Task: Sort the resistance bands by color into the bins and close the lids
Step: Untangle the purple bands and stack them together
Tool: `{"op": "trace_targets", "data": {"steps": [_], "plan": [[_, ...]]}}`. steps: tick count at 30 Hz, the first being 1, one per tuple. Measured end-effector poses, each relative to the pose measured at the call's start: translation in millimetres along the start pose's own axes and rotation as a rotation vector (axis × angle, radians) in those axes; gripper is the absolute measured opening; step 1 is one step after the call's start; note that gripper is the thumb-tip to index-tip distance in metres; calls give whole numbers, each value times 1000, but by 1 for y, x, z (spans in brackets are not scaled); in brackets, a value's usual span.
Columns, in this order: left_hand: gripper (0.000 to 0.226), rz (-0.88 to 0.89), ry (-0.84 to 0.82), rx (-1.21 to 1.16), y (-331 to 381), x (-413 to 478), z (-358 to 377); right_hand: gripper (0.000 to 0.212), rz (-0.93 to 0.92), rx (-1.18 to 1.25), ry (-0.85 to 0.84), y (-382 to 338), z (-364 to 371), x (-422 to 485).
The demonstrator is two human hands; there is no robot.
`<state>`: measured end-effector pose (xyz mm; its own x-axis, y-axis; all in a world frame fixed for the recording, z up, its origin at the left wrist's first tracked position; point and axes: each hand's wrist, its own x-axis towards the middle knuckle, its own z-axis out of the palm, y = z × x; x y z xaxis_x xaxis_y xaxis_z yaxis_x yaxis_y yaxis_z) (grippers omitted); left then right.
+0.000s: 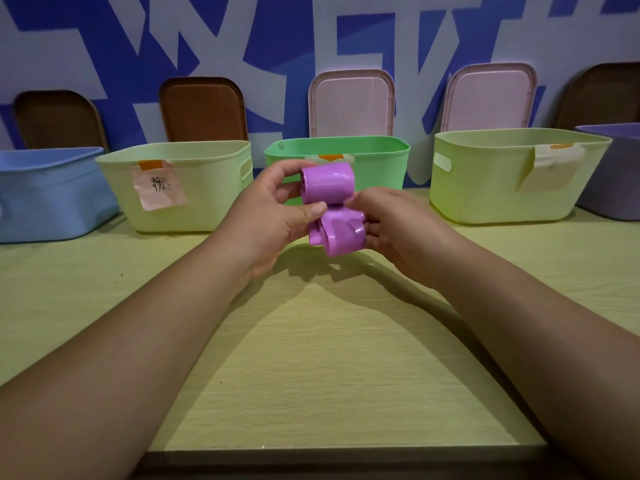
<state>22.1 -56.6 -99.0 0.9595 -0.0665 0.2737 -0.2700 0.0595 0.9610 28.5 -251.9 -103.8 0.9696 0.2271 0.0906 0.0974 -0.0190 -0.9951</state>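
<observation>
There are five bins (52, 188) (207, 206) (381, 168) (485, 192) (613, 174), five lids (59, 119) (204, 109) (351, 102) (488, 98) (602, 95), one purple band (329, 188) and two hands (273, 220) (394, 223).

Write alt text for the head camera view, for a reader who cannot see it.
A left hand and a right hand hold a folded purple band above the table. Behind, a green bin stands in a row of open bins, lids leaning against the wall.

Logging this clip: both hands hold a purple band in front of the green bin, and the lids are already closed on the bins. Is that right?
Not quite. The head view shows the lids off: the pink lid and the others lean on the wall behind the open bins. The left hand and right hand do hold the purple band in front of the green bin.
</observation>
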Motion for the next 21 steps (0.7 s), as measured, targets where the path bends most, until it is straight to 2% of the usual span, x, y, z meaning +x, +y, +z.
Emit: {"op": "trace_targets", "data": {"steps": [5, 7, 12, 17, 21], "plan": [[65, -24, -86, 6, 0, -1, -1, 53, 30, 85, -7, 1, -3, -1], [68, -28, -110, -1, 0, -1, 0, 58, 35, 92, -16, 3, -4, 1], [65, -34, -125, -19, 0, -2, 0, 54, -2, 129, 0, 5, -5, 5], [51, -36, -67, -11, 1, -2, 0, 44, -116, 43, -42, 6, -11, 4], [45, -71, -37, 4, 0, -1, -1, 42, -150, -49, -9, 6, -11, 6]]}}
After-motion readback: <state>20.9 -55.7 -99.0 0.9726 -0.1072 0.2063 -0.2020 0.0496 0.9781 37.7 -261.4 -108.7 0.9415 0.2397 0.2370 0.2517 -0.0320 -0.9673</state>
